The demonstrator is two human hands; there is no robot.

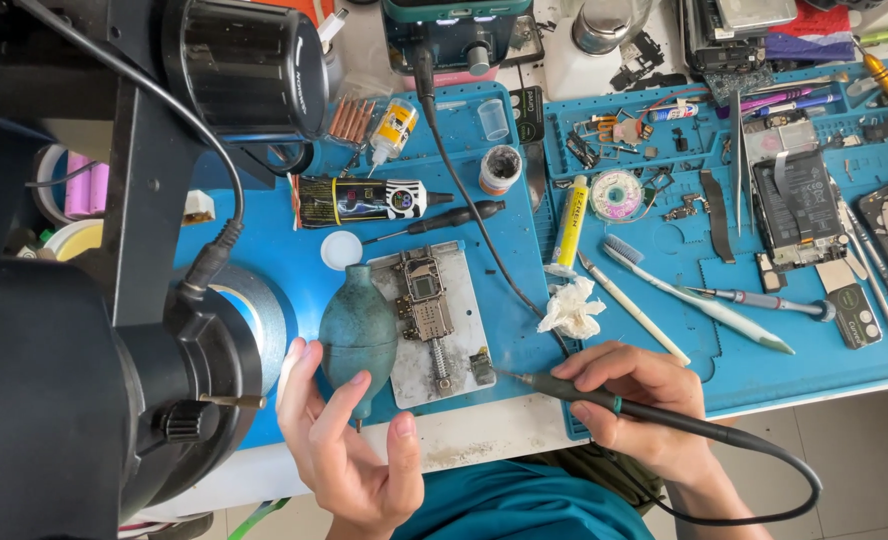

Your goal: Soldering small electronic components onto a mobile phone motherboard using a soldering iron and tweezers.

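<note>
The left hand [349, 445] is at the near edge of the bench [484, 440], palm turned up, and its fingers are wrapped loosely around the lower part of a teal rubber air blower [357, 335]. The blower stands with its narrow neck pointing away from the person, and its bulb touches the left side of a grey metal holder plate [454, 350]. The right hand [644, 400] is closed on a dark soldering iron [604, 400], held like a pen. The thin tip of the iron points left and reaches the lower right corner of the holder plate. The black cable of the iron goes right, then curves back under the wrist.

A small circuit board [426, 298] is clamped on the holder plate, near its top and middle. The plate lies on a blue work mat [524, 250]. Just right of the plate there is a crumpled white tissue [571, 308]. Behind the plate lie a black screwdriver [444, 218], a dark tube with a striped label [364, 200] and a small white round cap [341, 250]. Further right on the mat I see a toothbrush [694, 295], a yellow tube [568, 222] and an opened phone [796, 210] with its parts around. The black body of a microscope [94, 300] fills the left side of the view.
</note>
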